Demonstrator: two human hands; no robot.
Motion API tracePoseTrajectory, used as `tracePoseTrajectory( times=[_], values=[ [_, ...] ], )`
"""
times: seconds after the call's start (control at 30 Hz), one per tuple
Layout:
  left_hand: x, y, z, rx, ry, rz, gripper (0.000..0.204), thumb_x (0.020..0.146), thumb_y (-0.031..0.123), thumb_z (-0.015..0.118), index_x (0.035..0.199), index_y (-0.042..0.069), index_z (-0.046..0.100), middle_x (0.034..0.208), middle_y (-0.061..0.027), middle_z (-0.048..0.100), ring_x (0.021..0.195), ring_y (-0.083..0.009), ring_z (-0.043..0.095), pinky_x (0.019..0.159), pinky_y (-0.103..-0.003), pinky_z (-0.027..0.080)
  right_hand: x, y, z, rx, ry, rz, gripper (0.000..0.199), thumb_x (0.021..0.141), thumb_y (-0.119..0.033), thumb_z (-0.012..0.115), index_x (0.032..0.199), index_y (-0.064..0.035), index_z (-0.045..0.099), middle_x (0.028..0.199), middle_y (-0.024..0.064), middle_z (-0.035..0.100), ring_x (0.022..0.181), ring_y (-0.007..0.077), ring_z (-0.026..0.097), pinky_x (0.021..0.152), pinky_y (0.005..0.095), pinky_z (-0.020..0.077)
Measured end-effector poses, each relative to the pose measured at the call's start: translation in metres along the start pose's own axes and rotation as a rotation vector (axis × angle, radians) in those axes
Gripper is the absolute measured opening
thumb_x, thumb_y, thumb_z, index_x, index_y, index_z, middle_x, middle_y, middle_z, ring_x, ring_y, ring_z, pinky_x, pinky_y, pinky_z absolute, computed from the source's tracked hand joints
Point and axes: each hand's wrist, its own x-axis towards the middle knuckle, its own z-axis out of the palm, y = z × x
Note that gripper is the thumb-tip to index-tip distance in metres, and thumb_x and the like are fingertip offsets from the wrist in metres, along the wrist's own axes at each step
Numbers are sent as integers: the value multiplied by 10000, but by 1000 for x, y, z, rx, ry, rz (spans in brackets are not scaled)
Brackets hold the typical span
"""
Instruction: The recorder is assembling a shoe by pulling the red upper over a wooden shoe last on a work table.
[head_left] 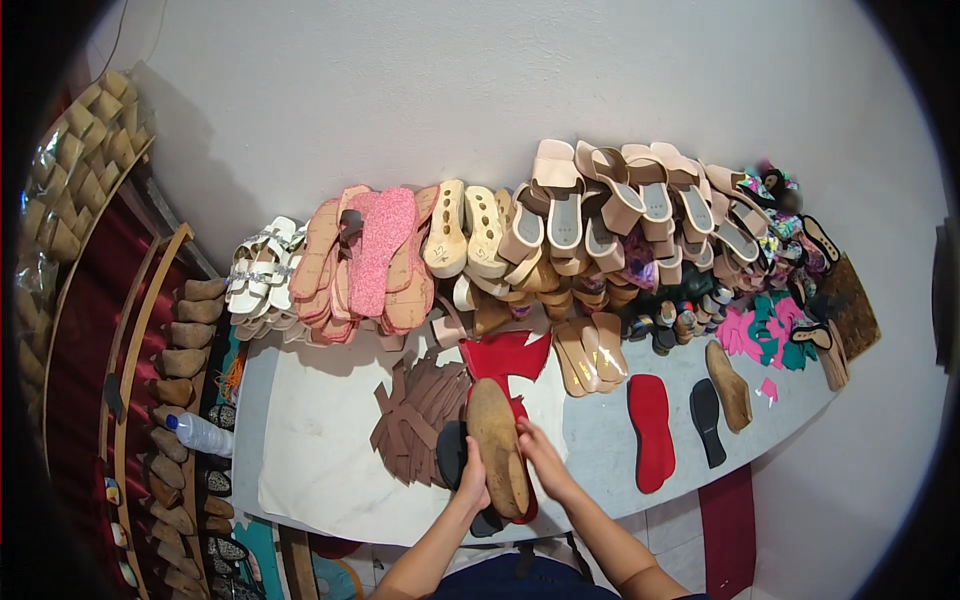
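Observation:
A worn tan wooden shoe last (pixel 492 430) stands out in front of me above the table's near edge, toe end pointing away. My left hand (pixel 473 484) grips its left side, the thumb lying along it. My right hand (pixel 543 462) is at its right side with fingers stretched out, close to a strip of red material that shows along that edge. Whether the red strip is fixed to the last I cannot tell. A black sole (pixel 452 452) shows partly behind the last on the left. Beyond lie a fan of brown strips (pixel 415 415) and a red cut piece (pixel 510 355).
To the right lie a red insole (pixel 650 432), a black sole (pixel 707 422) and another wooden last (pixel 729 386). Piled sandals (pixel 560 200), pink soles (pixel 383 250) and small bottles (pixel 685 318) line the wall side. A rack of lasts (pixel 183 362) and a water bottle (pixel 203 436) stand left.

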Motion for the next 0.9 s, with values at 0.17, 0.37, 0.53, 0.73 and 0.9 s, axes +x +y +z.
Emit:
tracePoseTrajectory(
  times=[0.17,0.37,0.53,0.73,0.9],
  values=[
    [7,3,-14,-78,44,-61,711,847,610,210,1280,58,321,1228,-118,432,1094,-229,443,914,-347,379,97,61,-63,-130,417,33,516,851,-275,528,1241,4,340,1111,104,461,988,141,455,831,249,371],
    [10,2,-1,-98,-10,-130,747,831,636,199,1241,33,358,1077,-163,518,936,-255,535,815,-374,449,173,57,-75,-182,513,-97,485,793,-222,608,1161,22,408,842,45,529,718,139,520,638,250,436],
    [16,-6,8,-121,28,-92,789,808,670,185,1199,18,396,992,-180,545,881,-267,553,770,-386,464,172,17,-73,61,332,45,209,791,-105,582,945,28,539,800,52,570,642,129,532,569,241,439],
    [-4,3,-6,-89,49,-90,842,785,699,174,1156,-13,428,966,-172,547,833,-271,561,746,-405,475,145,-13,-110,-160,486,-344,177,831,-97,504,977,0,530,765,16,547,710,110,491,658,236,403],
    [-15,1,-18,-54,7,-61,836,793,690,161,1163,-13,421,959,-168,546,821,-267,565,732,-401,482,110,-48,-127,-69,790,-495,145,843,-78,487,972,-11,496,869,34,508,821,99,459,736,227,378]
  ],
)
